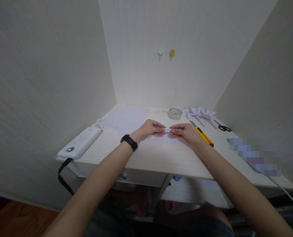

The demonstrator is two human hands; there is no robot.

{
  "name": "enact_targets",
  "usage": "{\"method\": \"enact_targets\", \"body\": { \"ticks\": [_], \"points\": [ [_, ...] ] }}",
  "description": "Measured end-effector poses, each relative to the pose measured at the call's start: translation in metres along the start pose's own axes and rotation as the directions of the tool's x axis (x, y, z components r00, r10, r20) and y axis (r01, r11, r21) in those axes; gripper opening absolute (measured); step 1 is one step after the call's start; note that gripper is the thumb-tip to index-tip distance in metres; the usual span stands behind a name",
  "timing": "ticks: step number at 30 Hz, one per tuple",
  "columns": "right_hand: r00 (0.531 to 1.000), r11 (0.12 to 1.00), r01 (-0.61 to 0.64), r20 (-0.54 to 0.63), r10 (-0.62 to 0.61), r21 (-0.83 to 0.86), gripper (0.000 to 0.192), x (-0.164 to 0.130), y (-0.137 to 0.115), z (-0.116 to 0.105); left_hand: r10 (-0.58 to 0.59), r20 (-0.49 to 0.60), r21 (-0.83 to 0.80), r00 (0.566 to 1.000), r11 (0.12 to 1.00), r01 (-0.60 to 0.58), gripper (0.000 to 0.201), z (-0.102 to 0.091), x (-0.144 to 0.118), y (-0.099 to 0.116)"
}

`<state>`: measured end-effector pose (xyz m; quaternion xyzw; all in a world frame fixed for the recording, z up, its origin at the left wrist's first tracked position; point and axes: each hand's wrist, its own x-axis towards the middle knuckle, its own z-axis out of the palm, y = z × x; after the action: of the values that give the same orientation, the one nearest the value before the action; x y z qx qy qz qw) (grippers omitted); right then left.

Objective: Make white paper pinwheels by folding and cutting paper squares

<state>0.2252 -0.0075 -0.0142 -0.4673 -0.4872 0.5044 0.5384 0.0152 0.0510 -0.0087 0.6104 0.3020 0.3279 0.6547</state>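
Left hand (154,128) and right hand (181,132) pinch opposite ends of white paper strip (167,130); probably light, easily creased, best held by ends

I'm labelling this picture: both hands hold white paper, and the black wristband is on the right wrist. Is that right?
Not quite: the head view shows the black wristband on the left wrist. The left hand and right hand do hold white paper.

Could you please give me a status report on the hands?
Left hand, right hand: both pinching white paper. Yellow cutter close by, blade out. Nothing blocking.
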Motion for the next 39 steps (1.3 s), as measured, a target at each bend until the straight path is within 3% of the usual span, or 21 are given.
{"method": "enact_targets", "body": {
  "ticks": [6,13,24,31,34,37,39],
  "points": [
    [0.993,0.999,-0.046,0.104,0.047,-0.01,0.031,0.0,0.002,0.0,-0.008,-0.015,0.069,1.0,0.998,0.009,0.03,-0.001,-0.001,0.003],
    [0.992,1.0,-0.019,0.121,0.019,-0.004,0.035,-0.004,-0.004,-0.003,-0.059,0.04,0.055,0.997,0.997,0.057,0.039,0.002,-0.005,0.007],
    [0.997,0.998,0.016,0.077,-0.012,-0.055,0.043,0.0,0.001,-0.004,0.069,0.015,0.096,0.998,0.993,-0.07,0.033,0.003,-0.001,0.001],
    [0.997,0.988,0.078,0.018,-0.076,-0.135,0.044,0.002,0.002,-0.001,0.167,-0.026,0.304,0.986,0.94,-0.151,0.029,0.004,-0.001,0.001],
    [0.995,0.982,0.094,-0.015,-0.098,-0.166,0.04,0.002,0.002,0.002,0.211,-0.022,0.577,0.977,0.801,-0.16,0.028,0.008,-0.007,0.005],
    [0.987,0.959,0.157,-0.002,-0.162,-0.236,0.035,0.001,0.003,0.005,0.333,0.079,0.861,0.939,0.452,-0.233,0.025,0.016,-0.014,0.007],
    [0.976,0.93,0.215,0.027,-0.217,-0.299,0.032,0.001,0.005,0.006,0.352,0.152,0.94,0.923,0.236,-0.245,0.025,0.022,-0.018,0.007]
  ]
}}
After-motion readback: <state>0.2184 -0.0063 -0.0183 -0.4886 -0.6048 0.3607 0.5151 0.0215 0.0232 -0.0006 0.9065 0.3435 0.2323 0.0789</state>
